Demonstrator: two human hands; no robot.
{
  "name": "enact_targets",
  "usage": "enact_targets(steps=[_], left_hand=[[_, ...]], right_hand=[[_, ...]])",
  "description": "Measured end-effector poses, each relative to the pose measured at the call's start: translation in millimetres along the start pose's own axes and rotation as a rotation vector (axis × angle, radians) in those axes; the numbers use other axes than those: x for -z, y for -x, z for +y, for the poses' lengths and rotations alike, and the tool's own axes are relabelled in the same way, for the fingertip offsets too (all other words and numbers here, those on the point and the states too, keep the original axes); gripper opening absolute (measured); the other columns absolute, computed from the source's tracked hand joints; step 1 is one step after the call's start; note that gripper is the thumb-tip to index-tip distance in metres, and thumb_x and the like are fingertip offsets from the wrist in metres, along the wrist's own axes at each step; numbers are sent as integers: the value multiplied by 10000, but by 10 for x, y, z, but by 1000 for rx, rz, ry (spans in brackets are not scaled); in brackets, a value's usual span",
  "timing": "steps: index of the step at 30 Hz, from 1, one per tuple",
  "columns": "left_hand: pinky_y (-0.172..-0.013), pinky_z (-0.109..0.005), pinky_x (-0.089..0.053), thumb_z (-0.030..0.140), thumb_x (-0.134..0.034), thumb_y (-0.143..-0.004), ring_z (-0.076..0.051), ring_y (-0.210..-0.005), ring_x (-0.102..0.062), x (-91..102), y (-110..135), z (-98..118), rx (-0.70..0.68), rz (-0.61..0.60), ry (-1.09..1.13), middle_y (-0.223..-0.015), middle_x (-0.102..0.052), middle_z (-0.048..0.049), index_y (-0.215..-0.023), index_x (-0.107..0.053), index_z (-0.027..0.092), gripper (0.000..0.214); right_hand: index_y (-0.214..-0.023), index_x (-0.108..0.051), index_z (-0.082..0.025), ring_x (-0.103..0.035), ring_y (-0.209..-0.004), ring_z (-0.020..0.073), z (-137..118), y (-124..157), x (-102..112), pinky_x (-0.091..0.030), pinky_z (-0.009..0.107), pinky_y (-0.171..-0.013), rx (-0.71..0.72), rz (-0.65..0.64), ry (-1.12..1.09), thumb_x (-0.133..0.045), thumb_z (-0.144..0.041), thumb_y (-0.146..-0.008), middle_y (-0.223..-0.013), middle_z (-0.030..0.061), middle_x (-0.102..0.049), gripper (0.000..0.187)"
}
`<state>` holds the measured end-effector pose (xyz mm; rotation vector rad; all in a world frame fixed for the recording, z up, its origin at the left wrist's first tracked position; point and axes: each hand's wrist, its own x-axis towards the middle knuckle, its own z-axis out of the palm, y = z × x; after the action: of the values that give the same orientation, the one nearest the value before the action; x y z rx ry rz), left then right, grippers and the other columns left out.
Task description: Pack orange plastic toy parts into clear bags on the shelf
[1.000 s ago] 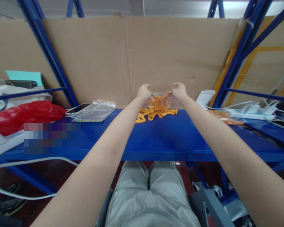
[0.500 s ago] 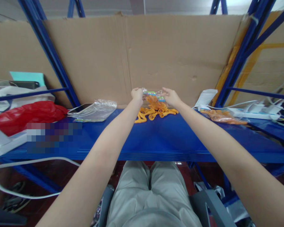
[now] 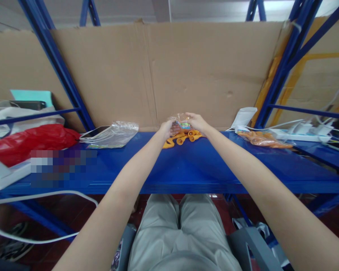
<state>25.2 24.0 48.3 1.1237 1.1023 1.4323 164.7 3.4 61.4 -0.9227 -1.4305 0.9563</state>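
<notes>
Both my arms reach to the back of a blue shelf (image 3: 186, 165). My left hand (image 3: 167, 128) and my right hand (image 3: 194, 120) are closed together on a small clear plastic bag (image 3: 182, 121) with a coloured label, held just above the shelf. Under the bag lies a small heap of orange balloons (image 3: 180, 137), partly hidden by my hands. The bag looks crumpled between my fingers.
A cardboard sheet (image 3: 192, 71) backs the shelf between blue uprights. On the left lie a clear bag (image 3: 117, 132) over a phone, a red bag (image 3: 28, 140) and white items. A second bag of orange pieces (image 3: 260, 138), a white pouch (image 3: 244, 116) and a power strip with cables (image 3: 299, 132) sit right.
My hands have come closer together and lower, gathering the clear bag over the orange heap. Fewer orange pieces show inside the bag than before.
</notes>
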Motion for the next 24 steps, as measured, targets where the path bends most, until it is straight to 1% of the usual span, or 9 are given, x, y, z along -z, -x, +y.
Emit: enact_targets(steps=[3,5,7,11,13,16,19,21,24], left_hand=[[-564,-240,-499,128,-544,-813,-134,-551,-604,6,-14,122,-49,75,116,-595,-604,-21,-740,-599,156,95],[-585,-232,-497,127,-550,-816,-133,-585,-612,24,-24,182,-78,49,154,-620,-609,-11,-770,-600,161,76],[-623,-246,-503,152,-575,-820,-142,-621,-622,50,-38,214,-54,-20,156,-648,-618,-14,-773,-598,164,54],[-712,-294,-521,239,-597,-847,-156,-670,-638,100,-81,216,-31,-112,223,-701,-635,-27,-807,-605,163,86],[-746,-308,-524,295,-613,-852,-158,-710,-649,121,-105,194,-58,-158,272,-756,-656,-31,-868,-613,171,125],[-781,-326,-519,351,-651,-832,-167,-775,-659,152,-139,154,-79,-196,292,-829,-671,-36,-903,-610,191,180],[-803,-345,-513,380,-658,-825,-183,-834,-662,193,-173,136,-103,-194,282,-869,-677,-44,-880,-603,195,201],[-822,-362,-509,406,-668,-817,-195,-874,-662,219,-188,143,-134,-191,260,-903,-682,-53,-886,-604,193,233],[-840,-385,-508,440,-693,-795,-211,-921,-661,241,-189,168,-182,-194,221,-958,-684,-68,-915,-609,188,291]], right_hand=[[-1101,-683,-188,-651,-1014,170,29,-27,4,-549,351,-879,42,10,-21,-605,-59,-747,-1082,49,-701,385],[-1172,-657,-190,-641,-1055,180,64,-58,30,-548,350,-883,68,41,12,-639,-97,-744,-1193,64,-668,439],[-1235,-626,-189,-658,-1023,189,104,-74,66,-561,356,-855,80,32,59,-680,-135,-732,-1244,87,-646,509],[-1255,-614,-205,-700,-855,189,159,-49,116,-581,381,-802,84,-130,136,-761,-148,-669,-1071,77,-720,608],[-1195,-645,-202,-701,-883,202,168,-37,114,-569,396,-841,137,-186,153,-781,-141,-644,-1026,59,-734,572],[-1074,-691,-179,-681,-996,230,174,-54,91,-533,406,-919,269,-184,159,-775,-170,-661,-1073,63,-725,421],[-1082,-685,-181,-664,-1048,231,200,-107,81,-511,404,-956,350,-185,178,-751,-159,-680,-1117,66,-712,409],[-1090,-680,-185,-657,-1059,226,239,-155,88,-502,407,-970,386,-134,216,-712,-155,-714,-1114,66,-711,378],[-1084,-678,-182,-643,-1086,228,314,-231,110,-478,414,-1003,453,70,294,-616,-176,-793,-1107,84,-704,297]])
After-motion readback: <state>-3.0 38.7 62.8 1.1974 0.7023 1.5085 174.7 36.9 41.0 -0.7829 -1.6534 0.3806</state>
